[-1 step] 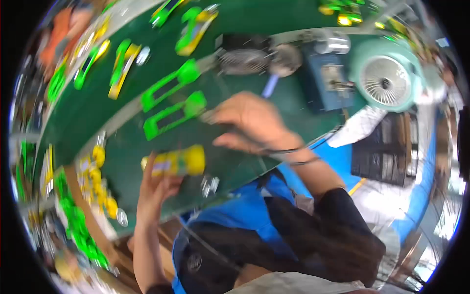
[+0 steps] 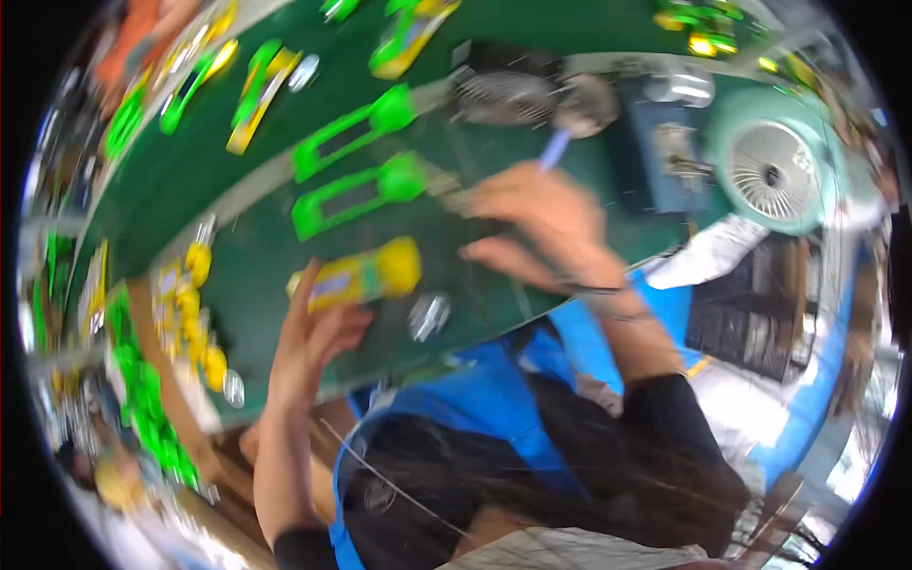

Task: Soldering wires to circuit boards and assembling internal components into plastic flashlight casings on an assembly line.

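My left hand holds a yellow plastic piece with a coloured patch on its side, its wider end pointing right. Just right of it, a small shiny clear or metal part lies on the green table. Smeared by motion, my right hand hovers over the table, thumb and fingers apart, with nothing plain between them. Left of its fingertips lies a bright green plastic frame with a long opening. A second green frame lies beyond.
Several yellow parts line the table's left side, beside a box of green parts. Green-and-yellow assemblies lie farther back. At the back right stand a dark vented box, a blue-grey metal device and a mint-green fan.
The whole view has shifted, so the table's things sit higher and farther right. My right hand has moved right, away from the nearer green frame. My left hand keeps the yellow piece.
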Tool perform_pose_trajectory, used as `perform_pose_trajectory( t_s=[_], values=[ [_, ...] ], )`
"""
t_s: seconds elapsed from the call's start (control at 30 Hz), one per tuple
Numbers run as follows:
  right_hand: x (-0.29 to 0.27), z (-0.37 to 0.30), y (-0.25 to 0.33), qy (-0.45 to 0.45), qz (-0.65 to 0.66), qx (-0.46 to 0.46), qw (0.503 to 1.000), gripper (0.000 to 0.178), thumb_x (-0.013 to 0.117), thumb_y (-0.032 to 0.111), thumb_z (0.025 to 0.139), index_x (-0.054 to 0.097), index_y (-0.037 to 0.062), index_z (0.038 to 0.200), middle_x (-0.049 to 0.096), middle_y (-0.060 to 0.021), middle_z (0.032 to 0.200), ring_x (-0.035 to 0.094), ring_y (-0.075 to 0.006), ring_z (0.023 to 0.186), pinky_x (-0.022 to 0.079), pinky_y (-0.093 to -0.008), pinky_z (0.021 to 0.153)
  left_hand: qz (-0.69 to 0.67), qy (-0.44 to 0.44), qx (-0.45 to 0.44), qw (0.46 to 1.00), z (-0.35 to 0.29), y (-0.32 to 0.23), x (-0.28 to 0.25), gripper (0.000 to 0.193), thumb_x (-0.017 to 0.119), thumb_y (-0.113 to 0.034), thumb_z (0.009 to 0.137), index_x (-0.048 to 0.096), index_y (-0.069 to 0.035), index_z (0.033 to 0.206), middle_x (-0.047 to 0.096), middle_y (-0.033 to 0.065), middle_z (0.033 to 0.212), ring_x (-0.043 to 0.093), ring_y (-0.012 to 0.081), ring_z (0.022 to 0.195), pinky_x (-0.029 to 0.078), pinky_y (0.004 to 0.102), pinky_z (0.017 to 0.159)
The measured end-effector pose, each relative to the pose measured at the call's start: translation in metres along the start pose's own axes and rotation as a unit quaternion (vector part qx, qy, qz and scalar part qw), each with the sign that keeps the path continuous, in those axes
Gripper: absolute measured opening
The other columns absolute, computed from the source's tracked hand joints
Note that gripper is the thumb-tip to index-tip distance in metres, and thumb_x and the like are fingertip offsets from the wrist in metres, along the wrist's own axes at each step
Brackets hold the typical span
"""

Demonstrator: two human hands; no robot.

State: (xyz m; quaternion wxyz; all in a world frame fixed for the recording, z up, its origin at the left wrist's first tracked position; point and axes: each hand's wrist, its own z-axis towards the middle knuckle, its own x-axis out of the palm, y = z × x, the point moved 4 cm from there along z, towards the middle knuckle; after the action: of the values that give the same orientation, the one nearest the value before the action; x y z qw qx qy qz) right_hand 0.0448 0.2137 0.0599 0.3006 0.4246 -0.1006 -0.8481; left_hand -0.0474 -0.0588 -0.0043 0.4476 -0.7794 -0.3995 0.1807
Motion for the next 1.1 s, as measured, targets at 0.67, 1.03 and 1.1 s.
perform_pose_trajectory(
  t_s=[0.67,1.03,1.1],
  values=[
    [0.058,-0.084,-0.034,-0.144,0.569,0.370,0.720,0.021,0.057,0.017,0.091,0.048,0.0011,0.101,0.060,-0.0180,0.095,0.055,-0.0181,0.077,0.046,-0.0323,0.073,0.551,0.080,0.490,0.671,0.025,-0.027,0.030,0.020,0.064,-0.009,0.071,0.057,-0.009,0.089,0.052,0.0036,0.099,0.053,0.0213,0.084,0.049,0.0327,0.069],
    [0.060,-0.076,-0.020,-0.058,0.408,0.367,0.834,0.018,0.064,0.016,0.086,0.053,0.0022,0.092,0.062,-0.0041,0.071,0.063,-0.0115,0.066,0.024,-0.0480,0.115,0.351,-0.111,0.404,0.838,0.030,-0.006,0.026,0.020,0.069,0.006,0.068,0.058,-0.003,0.082,0.054,0.0109,0.099,0.059,0.0274,0.085,0.053,0.0345,0.068],
    [0.063,-0.070,-0.014,-0.043,0.381,0.350,0.855,0.017,0.064,0.016,0.086,0.054,0.0025,0.091,0.062,-0.0022,0.067,0.063,-0.0094,0.066,0.024,-0.0495,0.115,0.348,-0.141,0.399,0.837,0.028,-0.005,0.030,0.017,0.067,0.006,0.069,0.057,-0.003,0.080,0.055,0.0097,0.098,0.059,0.0272,0.085,0.053,0.0354,0.069]
  ],
)
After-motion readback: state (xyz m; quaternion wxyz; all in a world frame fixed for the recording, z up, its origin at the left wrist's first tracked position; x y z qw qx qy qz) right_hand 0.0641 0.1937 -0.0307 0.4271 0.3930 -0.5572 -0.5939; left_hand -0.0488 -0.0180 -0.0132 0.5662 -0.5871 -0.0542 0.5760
